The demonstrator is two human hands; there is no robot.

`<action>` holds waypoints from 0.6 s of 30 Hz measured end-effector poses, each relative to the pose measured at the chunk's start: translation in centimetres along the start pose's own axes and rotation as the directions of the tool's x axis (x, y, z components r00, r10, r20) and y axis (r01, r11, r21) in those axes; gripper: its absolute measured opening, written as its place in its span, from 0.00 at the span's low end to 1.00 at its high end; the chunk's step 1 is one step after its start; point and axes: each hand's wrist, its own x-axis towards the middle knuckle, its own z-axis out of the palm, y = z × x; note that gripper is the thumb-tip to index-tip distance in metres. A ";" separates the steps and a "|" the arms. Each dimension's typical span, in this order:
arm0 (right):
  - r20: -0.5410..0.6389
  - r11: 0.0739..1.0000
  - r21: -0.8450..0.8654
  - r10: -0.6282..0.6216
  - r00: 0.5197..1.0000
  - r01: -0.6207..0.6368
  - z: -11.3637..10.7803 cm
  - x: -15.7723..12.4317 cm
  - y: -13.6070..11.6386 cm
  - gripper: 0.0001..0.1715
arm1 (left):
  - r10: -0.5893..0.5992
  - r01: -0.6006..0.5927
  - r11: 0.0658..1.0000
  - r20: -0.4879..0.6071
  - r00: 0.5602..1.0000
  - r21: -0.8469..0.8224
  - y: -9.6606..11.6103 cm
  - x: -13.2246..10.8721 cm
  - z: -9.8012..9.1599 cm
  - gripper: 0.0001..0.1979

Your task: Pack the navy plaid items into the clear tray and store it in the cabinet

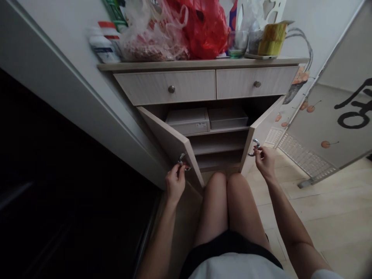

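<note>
My left hand (176,181) is closed around the metal handle (181,158) of the left cabinet door (165,133). On the other side my right hand (265,161) grips the curved handle (256,142) of the right cabinet door (263,122). Both doors stand partly open, swung outward toward me. Between them the inside of the cabinet shows, with a pale box (188,121) and a greyer box (228,117) side by side on the upper shelf. Lower shelves (217,144) are visible beneath, partly in shadow. My knees are just in front of the opening.
Above the doors are two closed drawers (192,88) with round knobs. The cabinet top holds a red plastic bag (207,33), a clear bag (154,38), bottles (103,48), a glass (237,43) and a yellow container (271,40). A decorated panel (334,116) stands at right; a dark area fills the left.
</note>
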 end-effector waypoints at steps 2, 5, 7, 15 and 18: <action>0.003 1.000 -0.006 0.017 1.000 -0.017 -1.2 -0.4 0.1 0.25 | -0.005 0.007 0.999 -0.050 0.999 0.035 -1.1 -0.7 -1.4 0.20; -0.008 0.997 -0.019 0.070 0.998 -0.070 -3.0 -1.1 0.2 0.28 | -0.022 0.034 0.995 -0.136 0.990 0.090 -2.8 -1.8 -3.6 0.22; -0.049 0.992 -0.066 0.108 0.993 -0.111 -4.4 -1.6 0.6 0.30 | -0.035 0.060 0.991 -0.194 0.980 0.122 -3.9 -2.4 -5.1 0.21; -0.236 0.905 -0.298 0.240 0.942 -0.305 -11.3 -2.6 4.4 0.30 | -0.022 0.140 0.955 -0.408 0.913 0.260 -7.6 -3.1 -10.9 0.14; -0.282 0.869 -0.343 0.268 0.921 -0.357 -14.1 -2.4 6.4 0.26 | 0.009 0.154 0.932 -0.446 0.895 0.328 -8.2 -2.7 -12.7 0.09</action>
